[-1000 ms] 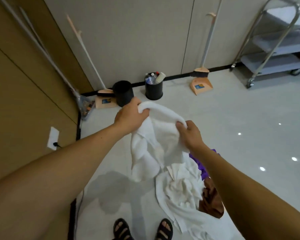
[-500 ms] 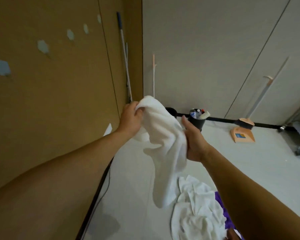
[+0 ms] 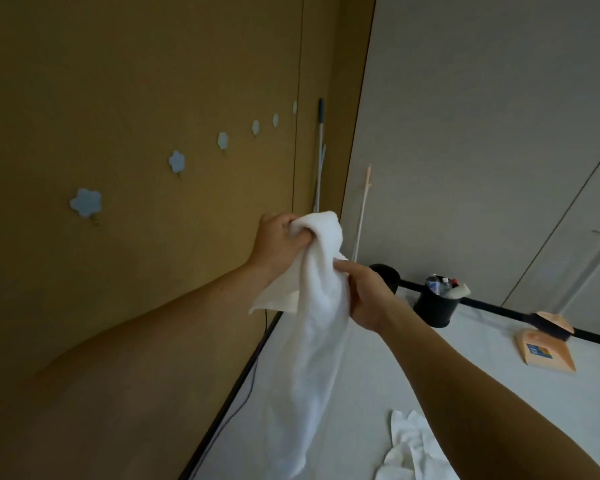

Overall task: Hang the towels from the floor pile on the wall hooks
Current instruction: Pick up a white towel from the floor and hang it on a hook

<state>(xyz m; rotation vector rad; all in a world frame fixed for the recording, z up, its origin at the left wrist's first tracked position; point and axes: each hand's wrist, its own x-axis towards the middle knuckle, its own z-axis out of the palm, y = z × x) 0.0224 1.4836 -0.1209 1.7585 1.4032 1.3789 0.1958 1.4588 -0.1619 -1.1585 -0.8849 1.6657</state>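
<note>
The big mustard-brown wall panel fills the left side, and that's where this is headed. Below it the pale glossy floor runs off to the right.

Centre stage is a white terry towel, lifted clear of the floor and hanging in a long loose drape. It's close to the wall but not on any hook. The left hand has its fingers curled tight round the bunched top end. The right hand grips the cloth just lower down, on its right side. Both hands are full.

Bottom right, a crumpled heap of white towels waits on the floor, so there's more to come.

Smallest of all are the pale blue flower-shaped wall hooks, in a row along the panel. Every one in view is bare, and the nearest hook sits up and left of the left hand.

My read is that this is the carry-to-hook step, early in the job. The next move calls for finding an edge or fold near the top, raising it to hook height and swinging it left. Then it goes over the small peg under a flower with the weight balanced, because a bunched lump could well slide off.
</note>
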